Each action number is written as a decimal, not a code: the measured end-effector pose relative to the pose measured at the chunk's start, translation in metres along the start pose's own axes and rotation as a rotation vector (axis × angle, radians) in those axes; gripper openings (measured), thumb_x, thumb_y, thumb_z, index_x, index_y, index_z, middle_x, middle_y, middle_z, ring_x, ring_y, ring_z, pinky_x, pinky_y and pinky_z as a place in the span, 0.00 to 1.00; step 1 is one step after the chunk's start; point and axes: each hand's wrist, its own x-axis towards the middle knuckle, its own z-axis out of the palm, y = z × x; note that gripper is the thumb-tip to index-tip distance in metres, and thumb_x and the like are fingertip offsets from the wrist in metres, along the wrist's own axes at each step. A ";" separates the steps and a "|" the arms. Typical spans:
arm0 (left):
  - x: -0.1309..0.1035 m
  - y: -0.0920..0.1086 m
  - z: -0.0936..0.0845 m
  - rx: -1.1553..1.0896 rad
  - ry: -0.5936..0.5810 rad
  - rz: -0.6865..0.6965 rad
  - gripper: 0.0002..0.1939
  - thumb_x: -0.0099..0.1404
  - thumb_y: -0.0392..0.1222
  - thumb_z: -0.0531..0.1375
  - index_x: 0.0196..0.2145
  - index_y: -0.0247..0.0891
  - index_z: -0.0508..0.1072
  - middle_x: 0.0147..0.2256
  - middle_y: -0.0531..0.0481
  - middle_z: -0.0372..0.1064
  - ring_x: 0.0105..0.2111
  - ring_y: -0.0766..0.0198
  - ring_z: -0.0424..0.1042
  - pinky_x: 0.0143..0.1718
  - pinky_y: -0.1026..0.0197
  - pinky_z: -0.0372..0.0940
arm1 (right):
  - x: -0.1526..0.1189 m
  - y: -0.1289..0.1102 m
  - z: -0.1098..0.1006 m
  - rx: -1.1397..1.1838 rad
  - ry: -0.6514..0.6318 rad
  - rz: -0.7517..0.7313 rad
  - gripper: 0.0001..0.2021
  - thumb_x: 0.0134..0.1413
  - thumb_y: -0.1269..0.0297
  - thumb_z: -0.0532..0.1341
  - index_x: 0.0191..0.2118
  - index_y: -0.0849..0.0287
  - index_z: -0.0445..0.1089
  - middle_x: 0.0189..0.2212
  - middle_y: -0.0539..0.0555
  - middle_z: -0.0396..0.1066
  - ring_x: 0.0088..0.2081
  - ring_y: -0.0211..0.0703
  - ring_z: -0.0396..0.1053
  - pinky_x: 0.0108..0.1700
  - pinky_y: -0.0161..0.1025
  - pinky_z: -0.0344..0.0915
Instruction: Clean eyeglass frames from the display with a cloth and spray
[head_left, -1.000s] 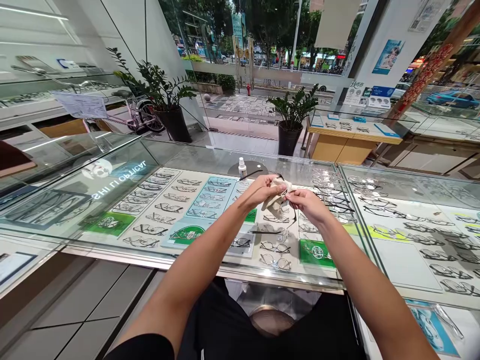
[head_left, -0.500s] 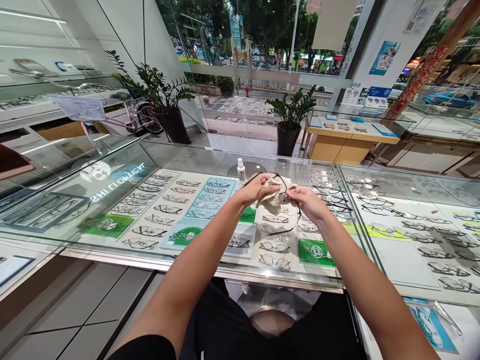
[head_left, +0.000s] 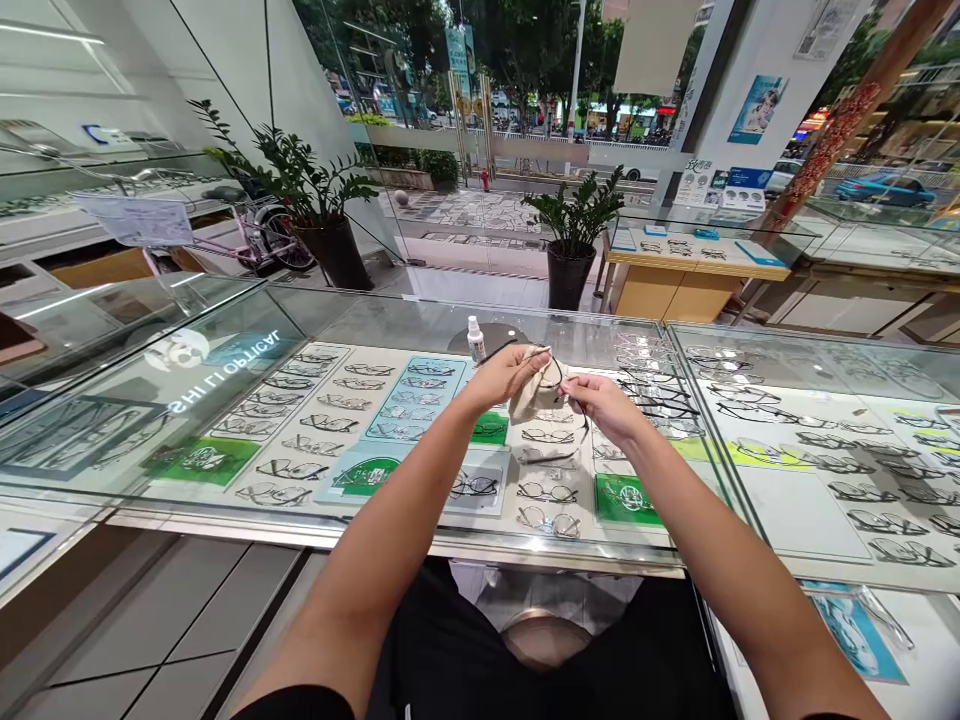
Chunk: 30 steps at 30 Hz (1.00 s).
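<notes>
Over the glass counter, my left hand [head_left: 507, 376] is closed on a beige cloth [head_left: 527, 398], which is folded against a pair of dark-framed eyeglasses [head_left: 556, 375]. My right hand [head_left: 604, 403] pinches the same eyeglasses at their right side, near the hinge. One thin dark temple sticks out past my left hand, and the other hangs below my right fingers. Part of the frame is hidden by the cloth and my left fingers. A white spray bottle [head_left: 475, 340] stands upright on the glass just beyond my left hand.
Beneath the glass countertop [head_left: 420, 548] lie rows of eyeglasses [head_left: 328, 424] and green cards [head_left: 628, 498]. A second display case [head_left: 810, 520] adjoins on the right. Potted plants [head_left: 571, 270] stand beyond the counter, before a large window. A stool [head_left: 546, 640] is below me.
My left hand and the cloth have shifted to the left side of the eyeglasses, showing more of the rim. The hanging temple has swung and looks shorter. The view has shifted slightly.
</notes>
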 end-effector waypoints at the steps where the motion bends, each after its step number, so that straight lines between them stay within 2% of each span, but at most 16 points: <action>1: 0.000 0.000 -0.003 -0.010 -0.044 0.001 0.27 0.64 0.65 0.69 0.36 0.33 0.81 0.34 0.43 0.81 0.32 0.59 0.78 0.35 0.62 0.70 | 0.001 -0.001 -0.003 -0.001 0.008 -0.004 0.26 0.34 0.40 0.81 0.28 0.57 0.77 0.33 0.53 0.75 0.28 0.36 0.54 0.33 0.41 0.48; 3: 0.001 -0.002 -0.008 -0.014 -0.094 0.010 0.25 0.61 0.61 0.73 0.40 0.33 0.81 0.37 0.42 0.81 0.35 0.57 0.79 0.38 0.60 0.71 | 0.002 -0.004 -0.007 -0.009 0.014 -0.012 0.26 0.34 0.40 0.81 0.27 0.56 0.77 0.33 0.53 0.76 0.28 0.37 0.54 0.33 0.40 0.48; 8: 0.003 -0.010 -0.005 0.027 -0.016 0.002 0.24 0.55 0.57 0.77 0.35 0.34 0.79 0.34 0.45 0.79 0.32 0.60 0.75 0.34 0.62 0.68 | 0.000 -0.006 -0.007 -0.032 -0.008 -0.006 0.26 0.34 0.40 0.80 0.27 0.56 0.76 0.32 0.53 0.76 0.30 0.39 0.56 0.34 0.40 0.50; 13: 0.004 -0.012 0.004 0.160 0.069 0.068 0.24 0.62 0.62 0.71 0.29 0.36 0.74 0.25 0.52 0.70 0.25 0.67 0.66 0.27 0.65 0.58 | -0.003 -0.002 0.001 -0.026 -0.008 -0.012 0.26 0.36 0.41 0.80 0.27 0.56 0.73 0.33 0.52 0.75 0.31 0.39 0.56 0.36 0.40 0.52; 16: 0.005 -0.009 0.007 0.176 0.141 0.115 0.27 0.66 0.66 0.67 0.27 0.37 0.72 0.24 0.52 0.68 0.25 0.67 0.64 0.27 0.65 0.57 | -0.002 -0.003 0.003 -0.013 0.017 -0.037 0.27 0.36 0.39 0.80 0.27 0.56 0.72 0.33 0.52 0.74 0.30 0.38 0.56 0.36 0.40 0.51; 18: 0.005 -0.007 0.007 0.080 0.083 0.091 0.29 0.66 0.68 0.66 0.30 0.36 0.75 0.26 0.50 0.72 0.26 0.65 0.67 0.29 0.65 0.60 | -0.001 -0.005 0.001 -0.002 0.042 -0.050 0.27 0.35 0.39 0.80 0.28 0.56 0.73 0.32 0.52 0.73 0.30 0.39 0.56 0.35 0.40 0.51; 21: 0.008 -0.007 0.002 -0.171 -0.010 0.017 0.31 0.60 0.69 0.70 0.38 0.34 0.79 0.30 0.47 0.77 0.31 0.62 0.74 0.35 0.63 0.67 | -0.002 -0.011 -0.004 -0.002 0.067 -0.057 0.27 0.35 0.39 0.80 0.31 0.56 0.76 0.30 0.52 0.71 0.29 0.39 0.55 0.34 0.40 0.50; 24: 0.010 -0.005 -0.007 -0.336 0.039 -0.024 0.33 0.54 0.66 0.76 0.41 0.31 0.80 0.34 0.45 0.79 0.34 0.63 0.75 0.40 0.63 0.69 | -0.007 -0.023 -0.010 -0.035 0.069 -0.089 0.26 0.36 0.39 0.79 0.31 0.55 0.76 0.31 0.52 0.71 0.29 0.39 0.55 0.34 0.41 0.50; 27: 0.009 -0.002 -0.015 -0.387 0.028 -0.053 0.33 0.53 0.65 0.77 0.42 0.32 0.81 0.37 0.43 0.81 0.37 0.61 0.77 0.41 0.63 0.71 | -0.016 -0.041 -0.014 -0.147 0.067 -0.171 0.25 0.41 0.38 0.78 0.31 0.54 0.75 0.31 0.52 0.71 0.31 0.41 0.57 0.36 0.42 0.53; 30: 0.006 0.000 -0.022 -0.399 -0.018 -0.088 0.33 0.54 0.66 0.76 0.41 0.32 0.82 0.38 0.40 0.82 0.37 0.59 0.79 0.40 0.62 0.72 | -0.032 -0.067 -0.016 -0.352 0.027 -0.266 0.24 0.52 0.37 0.74 0.32 0.54 0.75 0.29 0.51 0.69 0.32 0.43 0.58 0.37 0.43 0.53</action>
